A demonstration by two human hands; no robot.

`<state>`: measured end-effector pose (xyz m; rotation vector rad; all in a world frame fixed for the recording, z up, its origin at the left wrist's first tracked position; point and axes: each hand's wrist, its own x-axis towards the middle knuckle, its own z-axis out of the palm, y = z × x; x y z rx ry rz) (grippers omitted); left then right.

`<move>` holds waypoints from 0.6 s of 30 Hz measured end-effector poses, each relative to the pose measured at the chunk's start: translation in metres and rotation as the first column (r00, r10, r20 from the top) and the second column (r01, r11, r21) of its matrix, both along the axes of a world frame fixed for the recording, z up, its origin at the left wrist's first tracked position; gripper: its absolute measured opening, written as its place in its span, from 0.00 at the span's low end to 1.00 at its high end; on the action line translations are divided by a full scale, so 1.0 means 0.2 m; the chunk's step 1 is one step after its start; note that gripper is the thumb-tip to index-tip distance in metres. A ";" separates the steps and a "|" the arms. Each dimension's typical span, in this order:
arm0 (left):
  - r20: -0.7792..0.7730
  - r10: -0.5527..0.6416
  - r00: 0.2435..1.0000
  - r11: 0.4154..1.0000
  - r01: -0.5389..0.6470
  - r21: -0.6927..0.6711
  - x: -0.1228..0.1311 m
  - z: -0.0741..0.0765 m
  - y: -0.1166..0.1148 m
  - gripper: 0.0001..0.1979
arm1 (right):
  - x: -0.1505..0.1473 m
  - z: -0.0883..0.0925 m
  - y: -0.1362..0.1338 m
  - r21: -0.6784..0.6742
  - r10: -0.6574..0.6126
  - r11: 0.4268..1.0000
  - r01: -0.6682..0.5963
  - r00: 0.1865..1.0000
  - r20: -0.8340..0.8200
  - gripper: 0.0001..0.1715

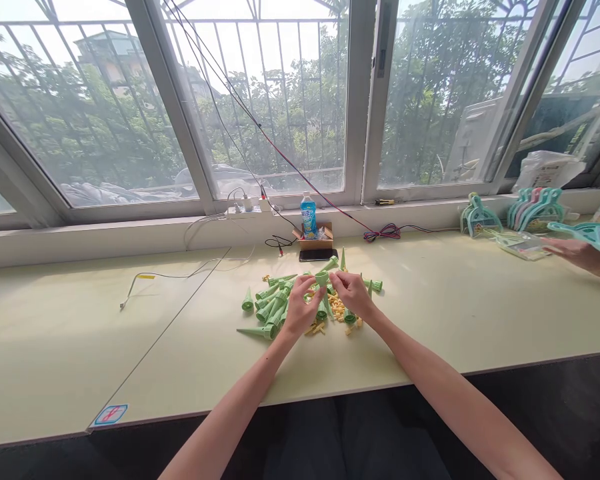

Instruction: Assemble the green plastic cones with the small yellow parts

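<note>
A pile of green plastic cones (267, 303) lies on the pale table (455, 313), mixed with small yellow pieces (336, 308). My left hand (300, 305) and my right hand (353, 295) meet over the pile. Both have their fingers closed on one green cone (323, 281) held between them just above the heap.
A cardboard box (316, 240) with a blue bottle (308, 215) and a dark phone (318, 255) sits behind the pile. Cables (380, 233) run along the window sill. At the far right another person's hand (577, 253) rests by teal plastic items (535, 208).
</note>
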<state>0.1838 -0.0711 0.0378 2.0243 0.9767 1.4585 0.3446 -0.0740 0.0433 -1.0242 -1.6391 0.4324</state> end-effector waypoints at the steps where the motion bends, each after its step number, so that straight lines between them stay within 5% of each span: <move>1: 0.005 0.000 1.000 1.000 0.000 0.008 0.00 -0.01 0.01 0.12 | 0.00 0.00 0.00 0.001 0.000 1.000 0.000 1.000 -0.002 0.27; 10: 0.072 0.089 0.993 0.996 -0.087 -0.027 0.02 0.00 -0.01 0.14 | -0.01 -0.01 0.00 0.016 -0.010 1.000 0.012 0.996 -0.085 0.24; 18: 0.198 0.135 0.971 0.944 -0.066 -0.322 0.01 0.06 -0.04 0.30 | -0.01 -0.01 0.00 0.036 0.162 0.987 -0.159 0.983 -0.084 0.21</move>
